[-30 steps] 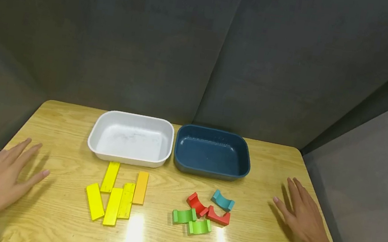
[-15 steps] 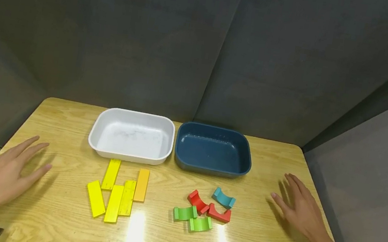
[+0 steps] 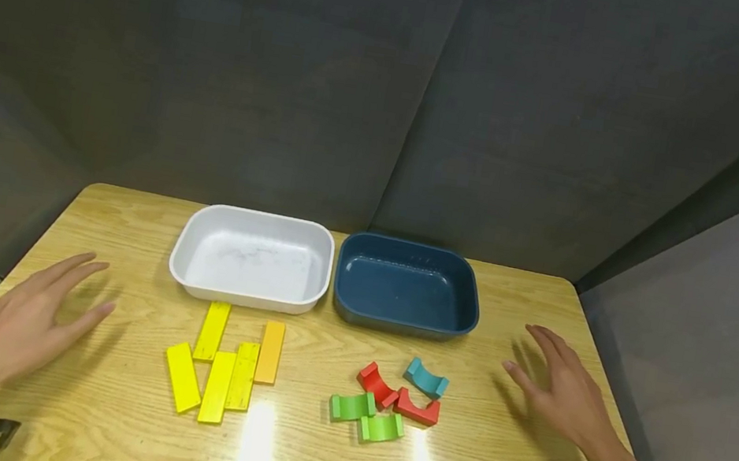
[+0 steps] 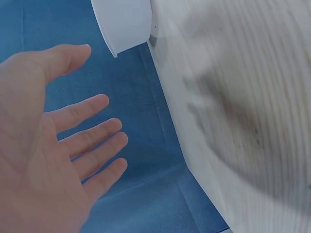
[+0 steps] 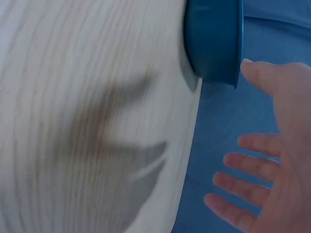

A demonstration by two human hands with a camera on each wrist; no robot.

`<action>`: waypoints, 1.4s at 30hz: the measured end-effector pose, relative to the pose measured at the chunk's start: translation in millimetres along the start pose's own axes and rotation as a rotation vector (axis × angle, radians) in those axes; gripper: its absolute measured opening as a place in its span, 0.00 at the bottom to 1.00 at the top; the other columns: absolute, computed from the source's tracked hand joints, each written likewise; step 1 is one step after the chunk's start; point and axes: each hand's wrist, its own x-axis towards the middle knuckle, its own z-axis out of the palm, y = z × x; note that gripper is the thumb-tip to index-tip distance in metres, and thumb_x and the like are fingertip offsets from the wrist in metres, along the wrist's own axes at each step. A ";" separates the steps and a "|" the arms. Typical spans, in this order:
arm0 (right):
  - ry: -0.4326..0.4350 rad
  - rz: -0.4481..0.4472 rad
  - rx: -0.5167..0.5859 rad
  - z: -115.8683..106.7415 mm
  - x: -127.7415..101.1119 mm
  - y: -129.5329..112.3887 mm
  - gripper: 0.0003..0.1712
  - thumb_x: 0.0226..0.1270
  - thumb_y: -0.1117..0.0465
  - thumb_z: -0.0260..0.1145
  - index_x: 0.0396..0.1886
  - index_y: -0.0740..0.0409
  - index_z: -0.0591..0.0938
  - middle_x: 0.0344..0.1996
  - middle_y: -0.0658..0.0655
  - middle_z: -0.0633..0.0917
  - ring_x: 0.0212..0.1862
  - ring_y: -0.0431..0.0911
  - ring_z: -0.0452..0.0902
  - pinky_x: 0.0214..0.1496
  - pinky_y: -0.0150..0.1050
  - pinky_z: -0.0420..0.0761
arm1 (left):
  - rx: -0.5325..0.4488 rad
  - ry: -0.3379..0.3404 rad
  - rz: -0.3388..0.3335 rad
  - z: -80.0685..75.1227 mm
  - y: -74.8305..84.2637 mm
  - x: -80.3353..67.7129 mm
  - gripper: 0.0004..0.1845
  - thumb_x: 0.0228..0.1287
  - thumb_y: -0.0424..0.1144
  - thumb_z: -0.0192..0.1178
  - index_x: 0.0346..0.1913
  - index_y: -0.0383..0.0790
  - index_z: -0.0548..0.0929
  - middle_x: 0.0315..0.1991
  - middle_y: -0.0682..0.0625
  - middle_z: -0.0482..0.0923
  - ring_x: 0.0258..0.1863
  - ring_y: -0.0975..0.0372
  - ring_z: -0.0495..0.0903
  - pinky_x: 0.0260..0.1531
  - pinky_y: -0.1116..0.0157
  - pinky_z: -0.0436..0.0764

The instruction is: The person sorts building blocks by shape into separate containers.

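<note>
While both hands, left hand (image 3: 25, 326) and right hand (image 3: 567, 395), are being held with fingers spread near the tabletop (image 3: 124, 242) side edges, the blocks (image 3: 224, 364) are lying well apart between them.

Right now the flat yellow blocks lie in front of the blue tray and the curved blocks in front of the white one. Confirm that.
Swapped. In the head view the flat yellow blocks lie in front of the white tray, and the curved blocks in front of the blue tray.
</note>
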 end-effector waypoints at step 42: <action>-0.062 -0.225 -0.002 -5.4 41.1 -101.1 0.39 0.73 0.42 0.74 0.77 0.53 0.76 0.69 0.62 0.81 0.65 0.61 0.82 0.56 0.63 0.86 | -0.069 -0.080 0.039 -1.3 37.3 39.5 0.38 0.78 0.60 0.61 0.81 0.45 0.69 0.80 0.37 0.65 0.73 0.31 0.69 0.51 0.23 0.74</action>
